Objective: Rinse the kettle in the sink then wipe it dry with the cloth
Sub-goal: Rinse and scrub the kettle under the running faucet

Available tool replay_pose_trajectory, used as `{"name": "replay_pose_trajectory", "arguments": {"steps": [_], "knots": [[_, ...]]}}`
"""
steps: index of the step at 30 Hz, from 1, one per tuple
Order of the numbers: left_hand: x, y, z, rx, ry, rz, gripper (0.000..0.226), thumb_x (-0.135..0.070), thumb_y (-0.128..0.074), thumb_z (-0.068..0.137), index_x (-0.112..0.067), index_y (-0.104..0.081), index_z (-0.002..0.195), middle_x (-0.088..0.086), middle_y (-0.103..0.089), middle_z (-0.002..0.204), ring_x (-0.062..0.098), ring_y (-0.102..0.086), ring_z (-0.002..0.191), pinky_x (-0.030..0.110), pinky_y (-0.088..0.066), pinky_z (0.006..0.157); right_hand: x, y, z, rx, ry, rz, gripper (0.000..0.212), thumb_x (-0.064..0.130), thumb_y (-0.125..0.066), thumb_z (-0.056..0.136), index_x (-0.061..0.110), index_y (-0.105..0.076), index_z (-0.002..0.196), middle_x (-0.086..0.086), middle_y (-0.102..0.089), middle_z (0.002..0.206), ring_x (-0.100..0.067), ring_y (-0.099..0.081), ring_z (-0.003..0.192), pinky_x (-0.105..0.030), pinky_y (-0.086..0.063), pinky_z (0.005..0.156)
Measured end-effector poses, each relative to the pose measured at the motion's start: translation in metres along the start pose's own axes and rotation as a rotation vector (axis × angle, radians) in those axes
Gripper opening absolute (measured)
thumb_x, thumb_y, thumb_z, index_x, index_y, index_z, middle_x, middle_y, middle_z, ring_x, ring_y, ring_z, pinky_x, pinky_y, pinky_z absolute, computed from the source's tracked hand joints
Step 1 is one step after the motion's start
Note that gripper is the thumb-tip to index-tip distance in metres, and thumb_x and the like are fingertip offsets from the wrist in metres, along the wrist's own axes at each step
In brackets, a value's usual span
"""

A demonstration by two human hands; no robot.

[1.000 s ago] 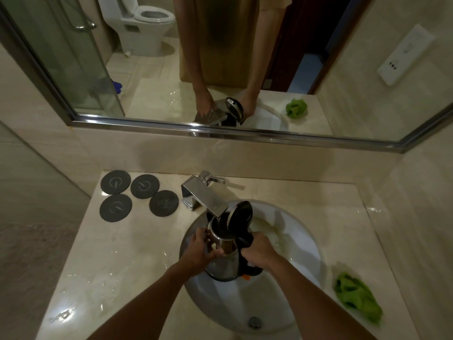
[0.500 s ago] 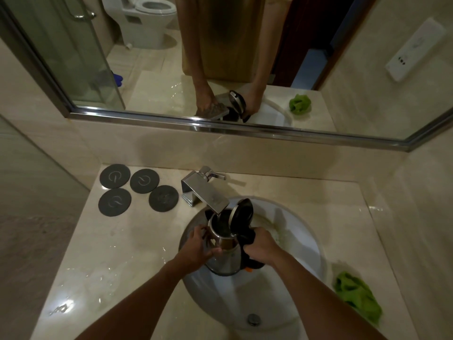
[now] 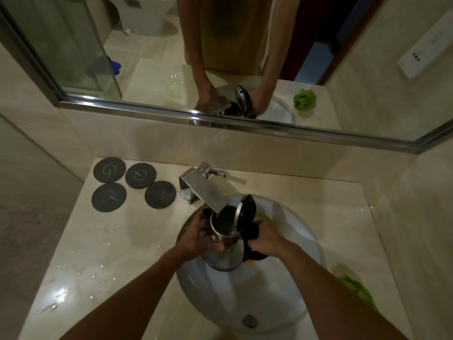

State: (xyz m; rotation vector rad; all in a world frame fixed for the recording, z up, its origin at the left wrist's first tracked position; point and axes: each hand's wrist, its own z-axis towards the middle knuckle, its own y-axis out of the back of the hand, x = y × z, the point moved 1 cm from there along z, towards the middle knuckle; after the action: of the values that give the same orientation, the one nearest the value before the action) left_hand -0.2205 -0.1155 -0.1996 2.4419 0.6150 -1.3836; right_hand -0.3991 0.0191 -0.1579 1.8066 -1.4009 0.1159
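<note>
Over the white sink [image 3: 289,293], a person holds a steel kettle [image 3: 226,251] upright, lid flipped open, its mouth right under the flat tap [image 3: 208,195]. The left hand [image 3: 196,239] wraps curled fingers around the metal body at 9 o'clock; the right hand [image 3: 263,241] is clamped on the black handle at 3 o'clock. Wet polished steel looks slippery and will likely grow heavy as it fills, so the handle seems the surest hold. A green cloth [image 3: 356,289] waits on the counter at 4 o'clock

Silver-and-black kettle [image 3: 226,251], white sink [image 3: 289,285], green cloth [image 3: 358,290].
</note>
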Motion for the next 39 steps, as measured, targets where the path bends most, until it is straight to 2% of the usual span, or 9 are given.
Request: {"name": "replay_pose_trajectory", "arguments": {"steps": [4,12,15,18,22,27,31,35,39], "knots": [[0.004,0.000,0.004,-0.037,0.027,-0.049,0.118,-0.002,-0.089,0.053,-0.027,-0.020,0.146,-0.003,-0.046,0.132,0.018,-0.050,0.118,0.025,-0.054,0.081,0.000,0.003,0.004,0.019,-0.005,-0.019,0.023,0.004,-0.065,0.080,0.027,-0.063,0.082,-0.004,-0.069,0.086,-0.021,-0.067,0.088,-0.033,-0.055,0.079],[0.006,0.000,0.003,-0.064,0.020,-0.089,0.116,-0.005,-0.092,0.045,-0.033,-0.027,0.136,-0.006,-0.047,0.130,0.025,-0.048,0.124,0.050,-0.049,0.097,0.000,0.006,0.009,0.056,-0.003,-0.056,0.015,0.005,-0.065,0.081,0.016,-0.069,0.091,-0.008,-0.071,0.089,-0.023,-0.068,0.089,-0.036,-0.057,0.080],[0.003,0.001,0.002,-0.068,0.012,-0.060,0.115,-0.009,-0.093,0.045,-0.032,-0.027,0.136,-0.006,-0.046,0.133,0.023,-0.046,0.126,0.045,-0.049,0.098,0.001,0.005,0.010,0.045,0.012,-0.051,0.019,0.006,-0.066,0.080,0.025,-0.064,0.080,0.001,-0.067,0.080,-0.015,-0.065,0.081,-0.027,-0.054,0.073],[0.001,0.003,0.001,-0.085,-0.012,-0.010,0.117,-0.013,-0.094,0.044,-0.029,-0.027,0.139,-0.006,-0.047,0.133,0.021,-0.048,0.124,0.039,-0.051,0.095,-0.002,0.000,0.009,0.014,0.029,-0.059,0.012,0.012,-0.067,0.080,0.021,-0.068,0.088,-0.002,-0.070,0.086,-0.018,-0.067,0.086,-0.031,-0.054,0.079],[0.000,0.003,-0.003,-0.117,-0.032,0.055,0.117,-0.020,-0.094,0.043,-0.030,-0.027,0.139,-0.008,-0.048,0.131,0.017,-0.049,0.121,0.040,-0.050,0.097,-0.004,-0.003,0.011,0.004,0.021,-0.074,0.020,0.012,-0.067,0.079,0.028,-0.060,0.072,0.004,-0.063,0.073,-0.018,-0.065,0.079,-0.034,-0.054,0.075],[-0.003,-0.001,-0.003,-0.131,-0.037,0.042,0.114,-0.008,-0.091,0.050,-0.024,-0.025,0.141,-0.009,-0.047,0.128,0.010,-0.046,0.117,0.009,-0.046,0.075,-0.004,0.002,0.013,0.013,0.026,-0.078,0.020,0.014,-0.068,0.082,0.031,-0.060,0.075,0.007,-0.064,0.076,-0.011,-0.063,0.077,-0.024,-0.050,0.072],[-0.007,0.000,-0.002,-0.111,-0.022,0.019,0.111,-0.001,-0.089,0.053,-0.019,-0.023,0.142,-0.006,-0.045,0.126,0.011,-0.045,0.116,0.007,-0.049,0.067,-0.001,0.005,0.014,0.032,0.028,-0.092,0.015,0.013,-0.066,0.082,0.026,-0.061,0.078,0.001,-0.065,0.079,-0.020,-0.065,0.084,-0.029,-0.052,0.075],[-0.007,0.002,-0.001,-0.104,-0.014,0.035,0.110,-0.004,-0.089,0.053,-0.018,-0.024,0.141,-0.002,-0.046,0.128,0.014,-0.049,0.113,0.011,-0.050,0.067,0.001,0.005,0.015,0.026,0.027,-0.093,0.025,0.006,-0.066,0.081,0.030,-0.060,0.075,0.004,-0.064,0.078,-0.020,-0.065,0.086,-0.033,-0.055,0.081],[-0.004,0.002,0.000,-0.105,-0.018,0.034,0.111,-0.007,-0.090,0.053,-0.019,-0.025,0.141,-0.003,-0.047,0.127,0.014,-0.049,0.113,0.014,-0.047,0.075,0.000,0.004,0.016,0.026,0.030,-0.096,0.011,0.009,-0.066,0.081,0.019,-0.066,0.084,-0.004,-0.068,0.085,-0.023,-0.065,0.089,-0.035,-0.056,0.084]]}}
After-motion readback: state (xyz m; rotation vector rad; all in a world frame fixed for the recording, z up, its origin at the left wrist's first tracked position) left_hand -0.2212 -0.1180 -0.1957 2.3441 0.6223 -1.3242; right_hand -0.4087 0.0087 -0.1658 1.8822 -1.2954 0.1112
